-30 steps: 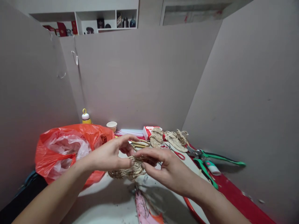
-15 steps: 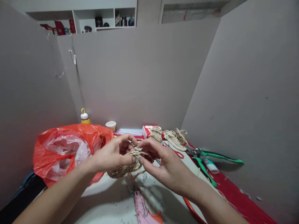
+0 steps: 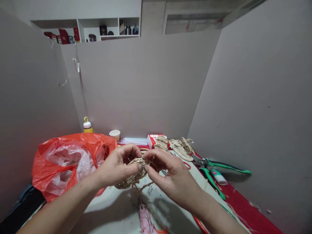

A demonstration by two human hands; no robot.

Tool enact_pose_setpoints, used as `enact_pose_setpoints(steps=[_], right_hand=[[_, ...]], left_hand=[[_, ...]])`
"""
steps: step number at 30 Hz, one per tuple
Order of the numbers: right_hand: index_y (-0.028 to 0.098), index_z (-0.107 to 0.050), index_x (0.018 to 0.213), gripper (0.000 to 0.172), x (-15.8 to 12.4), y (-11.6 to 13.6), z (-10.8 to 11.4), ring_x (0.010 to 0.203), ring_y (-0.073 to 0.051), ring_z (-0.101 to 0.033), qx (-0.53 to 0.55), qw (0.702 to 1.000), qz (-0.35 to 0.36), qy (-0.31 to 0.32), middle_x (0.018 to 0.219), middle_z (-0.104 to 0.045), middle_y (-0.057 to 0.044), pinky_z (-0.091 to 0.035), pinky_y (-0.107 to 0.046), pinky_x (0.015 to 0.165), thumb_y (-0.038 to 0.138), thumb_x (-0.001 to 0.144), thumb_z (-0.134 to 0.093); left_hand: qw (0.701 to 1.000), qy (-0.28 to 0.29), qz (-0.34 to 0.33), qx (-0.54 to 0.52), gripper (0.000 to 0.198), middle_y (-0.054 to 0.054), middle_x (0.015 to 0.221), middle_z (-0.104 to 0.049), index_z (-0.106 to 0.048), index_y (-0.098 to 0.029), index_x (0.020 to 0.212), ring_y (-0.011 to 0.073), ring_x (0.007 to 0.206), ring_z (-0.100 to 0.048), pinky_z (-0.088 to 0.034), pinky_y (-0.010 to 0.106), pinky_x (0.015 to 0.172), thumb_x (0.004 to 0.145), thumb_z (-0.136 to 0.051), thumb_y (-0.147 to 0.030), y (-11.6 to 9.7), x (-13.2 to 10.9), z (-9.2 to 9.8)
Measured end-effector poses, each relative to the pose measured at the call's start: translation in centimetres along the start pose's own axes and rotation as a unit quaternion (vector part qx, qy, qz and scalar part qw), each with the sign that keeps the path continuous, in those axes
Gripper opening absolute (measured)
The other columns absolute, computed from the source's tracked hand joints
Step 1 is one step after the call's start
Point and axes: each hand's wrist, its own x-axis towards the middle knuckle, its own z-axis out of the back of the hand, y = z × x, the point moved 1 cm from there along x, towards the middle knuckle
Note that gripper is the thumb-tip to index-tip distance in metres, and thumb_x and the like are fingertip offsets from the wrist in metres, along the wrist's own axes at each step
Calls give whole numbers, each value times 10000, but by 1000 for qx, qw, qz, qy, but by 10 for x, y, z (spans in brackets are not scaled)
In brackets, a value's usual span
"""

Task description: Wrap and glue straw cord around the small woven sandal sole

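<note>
Between my two hands is a small woven straw piece [image 3: 129,180], tan and braided, raised above the table. My left hand [image 3: 120,165] pinches its upper edge between thumb and fingers. From the other side my right hand [image 3: 170,170] is closed on the same edge, its thumb and fingertips close to the left thumb. A loose twisted straw cord [image 3: 143,188] hangs beneath the piece. Below it, a pink patterned object [image 3: 145,218] lies on the table, its kind unclear. My fingers hide part of the weave.
A red plastic bag [image 3: 73,139] stands at left, with a yellow bottle [image 3: 87,125] and paper cup [image 3: 114,135] behind. Woven straw pieces [image 3: 181,150] lie at the back right. Green-handled pliers [image 3: 209,165] and a white-and-green tube [image 3: 218,177] are at right.
The camera view has shifted slightly, so the background sits lower. My fingers have drawn closer together on the straw edge, and the strands between them are less spread.
</note>
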Motion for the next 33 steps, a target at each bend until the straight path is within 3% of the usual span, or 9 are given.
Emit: enact_pose_setpoints(steps=[8,13,18,22,29,33], right_hand=[[206,-661,940,205,-1,1,3,672,-106,-593,31,999,-28,-12,846,-642,3,-472,-226,596,72,813,-570],[195,-656,856,92,-1,-3,1,579,-115,-564,50,996,-56,-55,733,-639,7,-453,-251,525,152,852,-575],[184,-680,807,108,0,-1,4,588,-119,-575,22,997,-31,-60,725,-644,-5,-463,-264,544,151,854,-589],[186,-699,813,128,1,2,6,593,-120,-572,16,998,-19,-61,735,-637,-10,-457,-262,528,141,853,-587],[192,-708,805,128,-1,-2,4,607,-131,-602,41,996,-63,-57,746,-665,-25,-466,-243,482,170,848,-590],[186,-722,844,124,0,-2,3,645,-149,-646,57,993,-76,-72,765,-698,-36,-513,-258,530,181,837,-599]], left_hand=[[998,-50,-21,30,92,-33,731,-533,-572,-176,818,89,655,-474,-401,226,588,760,-638,-148,-2,-1,-2],[996,-61,-35,54,62,-35,724,-544,-571,-180,822,92,660,-494,-418,225,602,791,-620,-159,-1,-2,-2],[992,-92,-53,61,100,-29,757,-555,-587,-185,822,96,690,-498,-430,229,628,757,-630,-122,-2,-2,-3],[994,-94,-41,34,106,-23,744,-565,-588,-188,825,104,671,-511,-435,243,612,748,-640,-138,-1,0,-3],[994,-101,-47,-2,123,-14,766,-606,-629,-186,852,107,688,-538,-451,244,638,742,-656,-141,0,0,-5],[991,-122,-44,-18,94,-17,725,-609,-651,-173,806,102,642,-542,-442,224,589,718,-682,-175,-1,1,-5]])
